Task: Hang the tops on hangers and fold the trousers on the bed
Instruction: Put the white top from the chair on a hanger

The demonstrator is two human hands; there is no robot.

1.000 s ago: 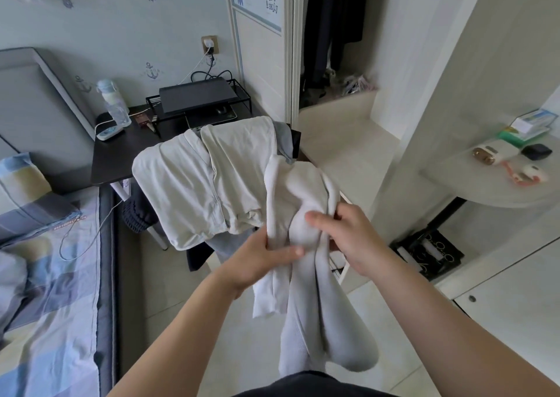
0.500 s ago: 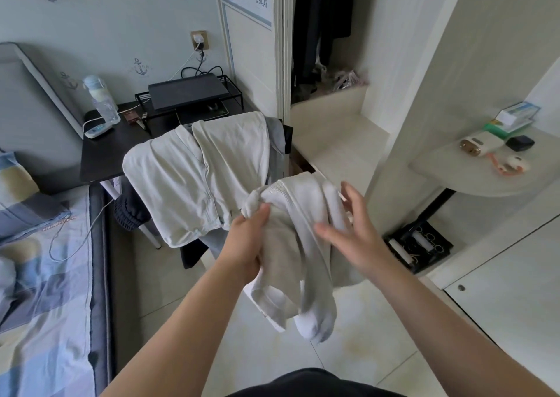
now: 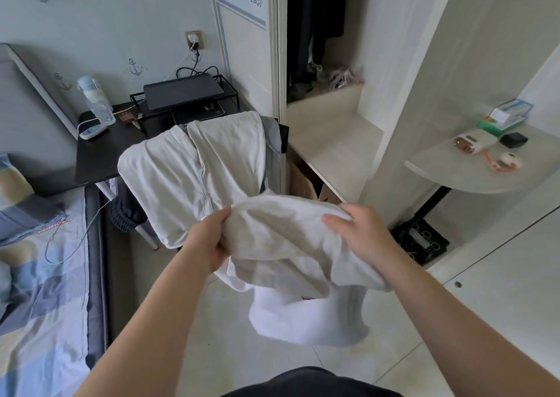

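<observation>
Hands, head view: our left hand (image 3: 209, 242) and right hand (image 3: 360, 233), set apart, each pinch the upper edge of the white garment (image 3: 281, 245), held aloft near the clothes-draped chair (image 3: 194, 178). We judge it light, soft, floppy; best taken at its seams or waistband.

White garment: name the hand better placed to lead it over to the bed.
Left, probably. The left hand grips the white garment at the edge nearer the bed; the right hand holds the opposite edge, over by the shelf.
</observation>
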